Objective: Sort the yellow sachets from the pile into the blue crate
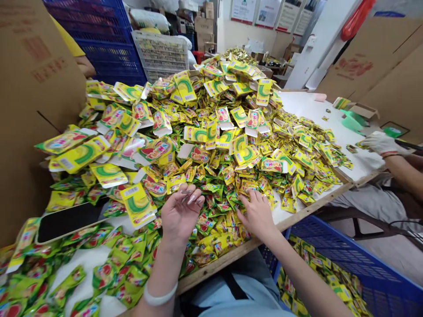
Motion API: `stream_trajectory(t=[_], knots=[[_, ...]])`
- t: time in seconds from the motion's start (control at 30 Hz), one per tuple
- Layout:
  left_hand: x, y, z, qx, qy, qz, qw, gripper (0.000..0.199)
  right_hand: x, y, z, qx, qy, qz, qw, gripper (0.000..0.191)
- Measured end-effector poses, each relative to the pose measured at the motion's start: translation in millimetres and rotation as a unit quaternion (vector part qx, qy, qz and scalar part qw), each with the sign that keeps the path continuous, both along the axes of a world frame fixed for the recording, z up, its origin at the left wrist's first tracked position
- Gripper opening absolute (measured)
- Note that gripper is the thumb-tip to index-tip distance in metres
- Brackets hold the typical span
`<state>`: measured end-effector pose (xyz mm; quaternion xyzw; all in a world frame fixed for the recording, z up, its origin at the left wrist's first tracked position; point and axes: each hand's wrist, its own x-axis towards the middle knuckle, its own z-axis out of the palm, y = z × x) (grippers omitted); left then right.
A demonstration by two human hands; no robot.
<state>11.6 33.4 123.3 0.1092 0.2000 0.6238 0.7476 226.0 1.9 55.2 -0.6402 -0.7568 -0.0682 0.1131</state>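
A big heap of small yellow and green candy packets (211, 193) and flat yellow boxes (137, 204) covers the white table. My left hand (182, 211) is palm up over the near side of the heap, its fingers curled in; whatever they may hold is too small to make out. To its right, my right hand (257, 213) lies palm down with fingers spread, the fingertips touching packets at the heap's near edge. No box is in my right hand. A white bangle (160, 296) circles my left wrist.
A black phone (71, 221) lies among packets at the left. Below the table's wooden edge (313, 204), a blue crate (350, 253) holds yellow packets. A person's gloved hand (383, 143) is at the far right. Cardboard (33, 110) stands at the left.
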Motion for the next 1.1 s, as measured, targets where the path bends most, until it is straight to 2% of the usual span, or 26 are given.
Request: stream_trajectory(t=[0.13,0.3,0.47,0.53,0.6,0.67,0.7,0.77,0.8,0.87,0.93,1.0,1.1], knots=[[9,-2,-4.2,-0.014,0.036,-0.036,0.999,0.023,-3,6,0.6,0.020,0.001,-0.034,0.999,0.022],[22,-5,-8.7,-0.019,0.144,-0.112,0.983,0.019,0,15,10.3,-0.020,0.039,-0.045,0.998,0.018],[25,-6,-6.8,-0.037,0.214,-0.101,0.971,0.023,-5,24,12.5,-0.042,0.055,-0.056,0.996,0.013],[23,0,-11.6,-0.051,0.227,-0.088,0.968,0.024,-2,30,14.3,-0.028,0.081,-0.041,0.995,0.012],[22,9,-20.3,-0.053,0.247,-0.070,0.965,0.027,4,33,19.9,-0.012,0.149,-0.014,0.989,0.012],[23,18,-30.5,-0.036,0.273,-0.046,0.960,0.034,10,32,27.8,-0.005,0.267,0.014,0.964,0.015],[23,20,-34.9,-0.019,0.286,-0.027,0.958,0.040,12,30,31.6,-0.011,0.336,0.026,0.941,0.015],[26,21,-40.1,0.021,0.308,0.008,0.951,0.051,13,29,37.2,-0.045,0.470,0.055,0.880,0.015],[28,18,-40.2,0.039,0.319,0.007,0.947,0.053,12,29,38.5,-0.070,0.527,0.070,0.844,0.018],[33,9,-35.9,0.063,0.340,-0.041,0.937,0.050,8,29,38.3,-0.115,0.604,0.098,0.783,0.025],[38,0,-28.7,0.075,0.350,-0.105,0.928,0.043,2,28,35.4,-0.131,0.632,0.104,0.757,0.030],[42,-5,-23.4,0.085,0.352,-0.105,0.926,0.039,-3,27,31.8,-0.113,0.618,0.088,0.773,0.032],[42,-8,-23.7,0.082,0.356,-0.072,0.928,0.038,-4,25,27.9,-0.043,0.563,0.064,0.823,0.030]])
